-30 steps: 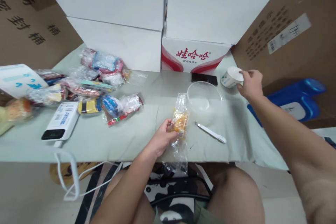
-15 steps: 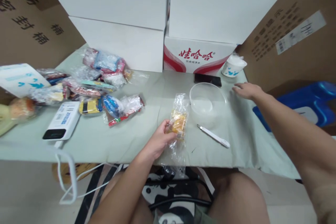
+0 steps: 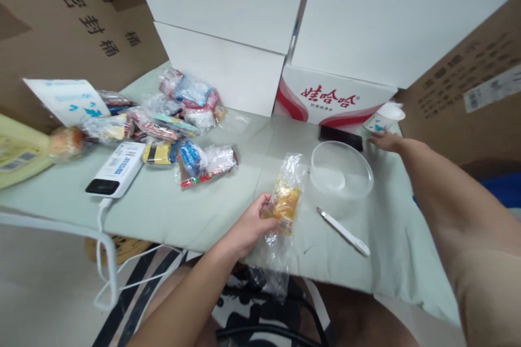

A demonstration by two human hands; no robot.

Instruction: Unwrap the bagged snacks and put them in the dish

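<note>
My left hand (image 3: pixel 254 225) grips the left edge of a clear plastic packet (image 3: pixel 287 203) with something yellow in its middle; the packet's loose lower end droops over the table's front edge. At the back right, my right hand (image 3: pixel 385 141) reaches out with its fingers extended, close against the lower part of a white paper cup (image 3: pixel 385 118) with blue prints. Whether the fingers touch the cup I cannot tell. A clear round plastic bowl (image 3: pixel 358 187) stands between the two hands. In front of it lies a white utility knife (image 3: pixel 344 232).
A dark phone (image 3: pixel 340 137) lies behind the bowl. Several wrapped packets (image 3: pixel 154 122) are heaped at the left, near a white power bank (image 3: pixel 116 169) with a cable. White boxes (image 3: pixel 220 68) and cartons (image 3: pixel 81 27) wall in the green-covered table (image 3: pixel 203 217).
My right hand has moved inward and up to the paper cup. The whole view has shifted and tilted. My left hand keeps hold of the yellow packet.
</note>
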